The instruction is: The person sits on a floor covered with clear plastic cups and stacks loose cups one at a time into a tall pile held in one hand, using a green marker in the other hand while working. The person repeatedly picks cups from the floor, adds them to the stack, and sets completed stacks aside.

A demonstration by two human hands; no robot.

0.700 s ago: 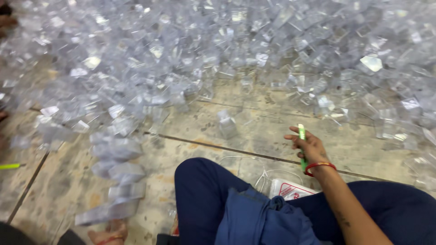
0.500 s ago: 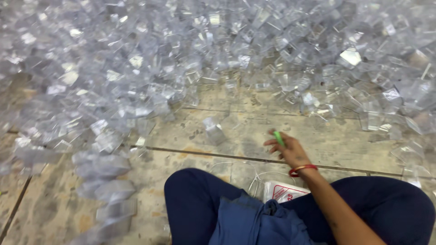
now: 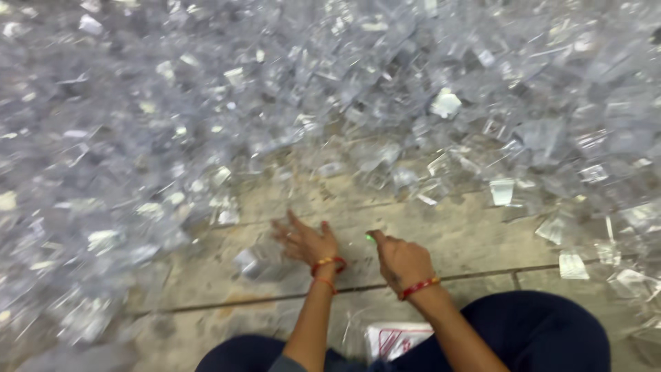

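Left hand spread open on the floor, touching a clear box at its left; right hand just beside, clenched round a green pen.

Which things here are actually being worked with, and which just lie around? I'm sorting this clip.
In hand:
- left hand, spread over a clear plastic piece on the floor
- right hand, closed on a small green object

Lying about:
- big heap of clear plastic pieces
- tiled floor
- white packet with red print between the knees
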